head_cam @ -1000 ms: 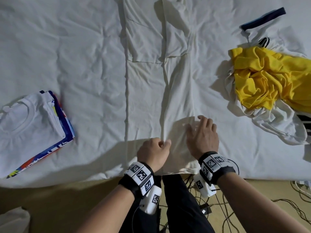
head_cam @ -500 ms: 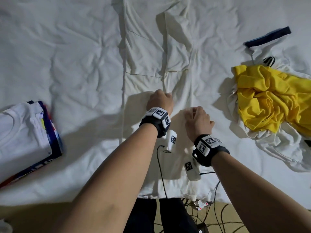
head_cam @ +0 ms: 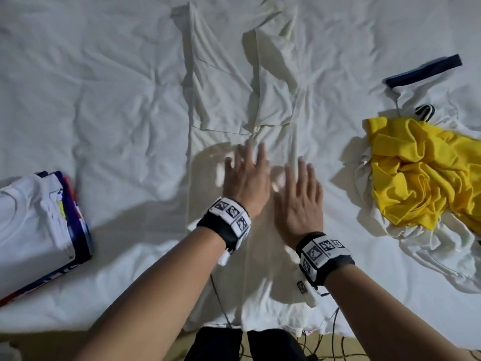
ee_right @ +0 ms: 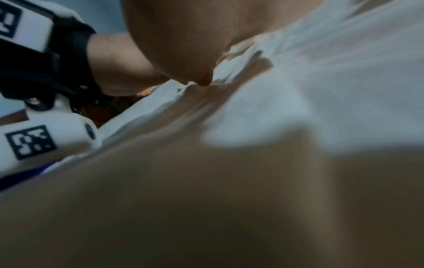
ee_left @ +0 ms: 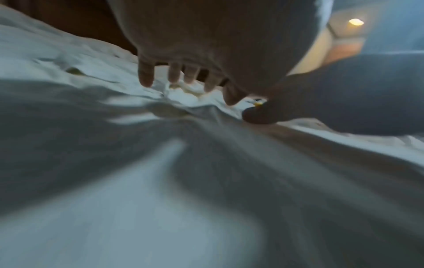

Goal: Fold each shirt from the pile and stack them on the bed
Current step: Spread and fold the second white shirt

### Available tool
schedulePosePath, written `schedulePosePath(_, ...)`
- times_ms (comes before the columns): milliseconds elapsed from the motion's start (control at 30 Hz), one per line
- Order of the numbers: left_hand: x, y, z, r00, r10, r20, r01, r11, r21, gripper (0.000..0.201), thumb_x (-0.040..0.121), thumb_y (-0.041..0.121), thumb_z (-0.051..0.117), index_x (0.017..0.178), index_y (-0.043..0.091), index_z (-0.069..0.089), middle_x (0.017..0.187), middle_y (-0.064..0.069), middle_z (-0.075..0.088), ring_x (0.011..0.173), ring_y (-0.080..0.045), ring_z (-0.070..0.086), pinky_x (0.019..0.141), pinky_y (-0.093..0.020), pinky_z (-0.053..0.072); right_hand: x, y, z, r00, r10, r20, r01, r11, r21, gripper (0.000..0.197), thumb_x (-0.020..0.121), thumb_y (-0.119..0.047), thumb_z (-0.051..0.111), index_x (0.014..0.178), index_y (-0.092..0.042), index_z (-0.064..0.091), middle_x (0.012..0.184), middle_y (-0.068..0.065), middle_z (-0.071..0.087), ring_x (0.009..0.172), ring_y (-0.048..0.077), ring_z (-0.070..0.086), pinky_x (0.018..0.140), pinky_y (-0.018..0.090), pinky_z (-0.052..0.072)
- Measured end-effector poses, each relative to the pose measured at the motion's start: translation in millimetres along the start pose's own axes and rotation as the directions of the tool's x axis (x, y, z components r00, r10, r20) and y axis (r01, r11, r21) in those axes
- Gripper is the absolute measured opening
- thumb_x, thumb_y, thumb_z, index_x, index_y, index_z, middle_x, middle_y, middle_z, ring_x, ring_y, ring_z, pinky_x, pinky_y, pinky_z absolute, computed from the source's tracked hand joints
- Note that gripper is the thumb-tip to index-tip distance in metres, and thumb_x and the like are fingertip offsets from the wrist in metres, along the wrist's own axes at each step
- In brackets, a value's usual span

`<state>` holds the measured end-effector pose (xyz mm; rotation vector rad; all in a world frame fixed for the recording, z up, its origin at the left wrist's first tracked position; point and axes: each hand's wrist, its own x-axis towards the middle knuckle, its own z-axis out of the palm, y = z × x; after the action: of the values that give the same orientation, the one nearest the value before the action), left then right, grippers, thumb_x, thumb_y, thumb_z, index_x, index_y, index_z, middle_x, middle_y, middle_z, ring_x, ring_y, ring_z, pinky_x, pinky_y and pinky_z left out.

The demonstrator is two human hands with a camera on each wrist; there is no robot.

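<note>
A cream shirt (head_cam: 223,82) lies lengthwise down the middle of the bed, its sides and sleeves folded inward into a long strip. My left hand (head_cam: 246,173) lies flat on the strip's middle with fingers straight and spread. Beside it, my right hand (head_cam: 299,188) also presses flat on the cloth. In the left wrist view the left hand (ee_left: 183,76) has its fingers spread over the cream shirt (ee_left: 183,96). The right wrist view is blurred; the right hand (ee_right: 190,59) rests on the cream shirt (ee_right: 321,90).
A stack of folded shirts (head_cam: 33,225), white on top, sits at the left edge. A crumpled yellow shirt (head_cam: 421,173) lies on white garments (head_cam: 442,259) at the right. The wrinkled white sheet (head_cam: 104,100) covers the bed. Cables (head_cam: 335,345) hang by the near edge.
Both hands moved from the shirt's near hem up along the strip. They were curled half a second ago and now lie flat and spread on the cloth.
</note>
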<state>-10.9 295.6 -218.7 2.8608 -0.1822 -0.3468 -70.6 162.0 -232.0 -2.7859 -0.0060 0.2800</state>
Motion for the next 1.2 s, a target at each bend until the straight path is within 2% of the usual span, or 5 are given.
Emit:
schedulePosePath(133,-31.1,-20.8,25.0,0.956,0.128,0.264,-0.167,0.978,0.129,0.066,0.106,0.035,0.036,0.163,0.015,0.01,0.171,-0.014,-0.003,0.157,-0.036,-0.001,0.121,-0.063,0.015,-9.8,20.9,15.1,0.965,-0.119,0.235,0.136,0.989,-0.058,0.066,0.105,-0.043,0.024,0.164,-0.023,0.002,0.171,0.001,-0.011,0.156,0.023,-0.015,0.126,0.052,0.002)
schedulePosePath(300,-62.0,-35.9,9.4,0.971,-0.234,-0.044,0.232,0.972,-0.04,0.036,0.096,0.036,0.045,0.121,0.015,0.06,0.127,-0.015,0.055,0.114,-0.039,0.052,0.093,-0.051,0.043,-17.2,23.9,12.7,0.968,-0.044,0.249,0.071,0.993,-0.098,0.066,0.108,-0.046,0.019,0.163,-0.019,-0.007,0.169,0.0,-0.02,0.154,0.021,-0.023,0.125,0.049,-0.011)
schedulePosePath(633,-54.9,13.0,9.0,0.866,-0.416,0.276,0.492,0.806,-0.33,0.023,0.097,0.029,0.046,0.106,0.011,0.057,0.106,-0.016,0.07,0.105,-0.039,0.062,0.087,-0.042,0.046,-23.6,16.4,23.1,0.956,-0.046,0.29,0.094,0.984,-0.151,0.069,0.103,-0.049,0.008,0.162,-0.017,-0.01,0.168,0.003,-0.023,0.153,0.024,-0.025,0.123,0.047,-0.017)
schedulePosePath(1000,-32.8,-25.5,19.0,0.952,0.13,0.277,-0.165,0.98,0.107,0.065,0.108,0.037,0.029,0.164,0.017,0.002,0.171,-0.003,-0.014,0.157,-0.027,-0.015,0.124,-0.061,-0.001,0.2,19.5,14.2,0.965,-0.129,0.23,0.156,0.982,-0.106,0.073,0.099,-0.041,0.025,0.163,-0.012,0.006,0.17,0.008,-0.011,0.156,0.026,-0.015,0.125,0.054,-0.004)
schedulePosePath(1200,-5.9,-38.4,-4.2,0.993,0.094,-0.074,-0.086,0.99,0.113,0.023,0.098,0.033,0.053,0.108,0.016,0.066,0.113,-0.007,0.06,0.105,-0.033,0.055,0.085,-0.048,0.043,40.2,11.3,-18.9,0.998,-0.059,-0.017,0.059,0.998,-0.003,0.047,0.101,-0.044,0.034,0.132,-0.013,0.05,0.137,0.01,0.048,0.126,0.032,0.043,0.116,0.052,0.025)
